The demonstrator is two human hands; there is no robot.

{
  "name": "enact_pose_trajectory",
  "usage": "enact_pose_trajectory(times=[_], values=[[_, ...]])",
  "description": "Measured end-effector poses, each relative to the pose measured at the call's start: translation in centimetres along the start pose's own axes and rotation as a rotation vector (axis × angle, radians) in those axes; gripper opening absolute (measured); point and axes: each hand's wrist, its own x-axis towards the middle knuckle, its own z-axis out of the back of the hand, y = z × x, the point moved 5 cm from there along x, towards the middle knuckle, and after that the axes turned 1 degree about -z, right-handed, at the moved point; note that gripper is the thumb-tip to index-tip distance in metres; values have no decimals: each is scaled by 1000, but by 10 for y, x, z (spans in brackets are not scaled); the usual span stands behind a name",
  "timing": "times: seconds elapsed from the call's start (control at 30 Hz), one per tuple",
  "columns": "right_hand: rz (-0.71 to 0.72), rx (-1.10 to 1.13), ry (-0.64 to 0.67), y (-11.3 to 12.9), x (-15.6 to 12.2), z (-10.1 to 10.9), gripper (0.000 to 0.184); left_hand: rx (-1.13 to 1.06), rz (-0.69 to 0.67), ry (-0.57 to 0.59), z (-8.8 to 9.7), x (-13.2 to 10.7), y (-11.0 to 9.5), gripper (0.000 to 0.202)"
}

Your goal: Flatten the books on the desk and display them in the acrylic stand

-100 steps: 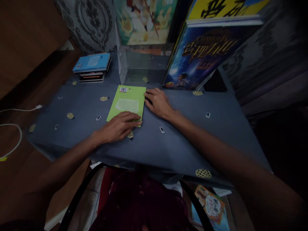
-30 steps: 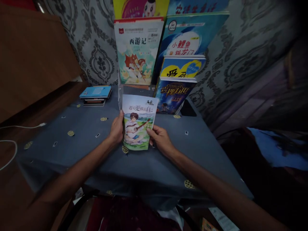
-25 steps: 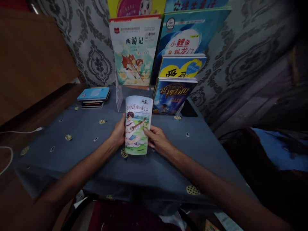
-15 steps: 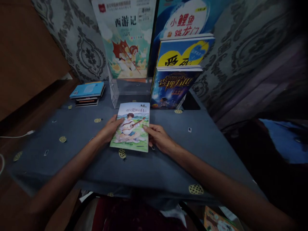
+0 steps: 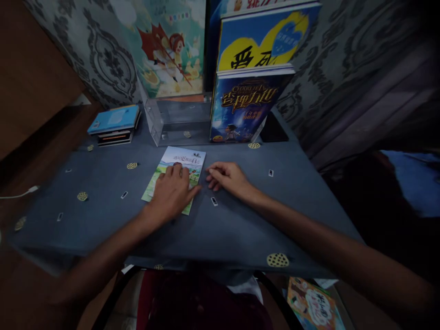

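A thin paperback book (image 5: 184, 160) with a cartoon guitar player on its cover lies flat, front up, on the blue-grey tablecloth (image 5: 240, 215). My left hand (image 5: 173, 193) rests palm down on top of it with fingers stretched out. Just to the book's right, my right hand (image 5: 227, 177) lies on the cloth, fingers loosely curled, fingertips near the book's right edge; nothing shows in it.
A clear acrylic book stand (image 5: 178, 120) stands behind the book, with large picture books (image 5: 247, 107) propped in it against the patterned wall. A small stack of books (image 5: 115, 123) sits at back left. A white cable (image 5: 20, 192) lies on the left.
The book was flipped from its green back to its front cover, held upright in both hands, then laid flat. My left hand now lies on it and my right hand has let go.
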Motion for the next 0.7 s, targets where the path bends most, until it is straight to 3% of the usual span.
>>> enact_pose_trajectory(times=[0.07,0.27,0.4,0.53,0.63,0.7], values=[[93,-92,-65,2,12,7,10,28,-3,55,-2,0,-14,36],[328,-412,-199,9,45,21,35,49,61,142,-4,6,-26,25],[342,-492,-178,7,44,21,38,66,-39,161,-3,-3,-13,25],[320,-464,-61,10,32,16,29,53,-209,219,-3,-23,17,32],[332,-431,2,16,26,12,32,78,-212,216,-2,-26,27,31],[329,-404,-3,18,24,12,32,98,-191,180,-1,-20,19,27]])
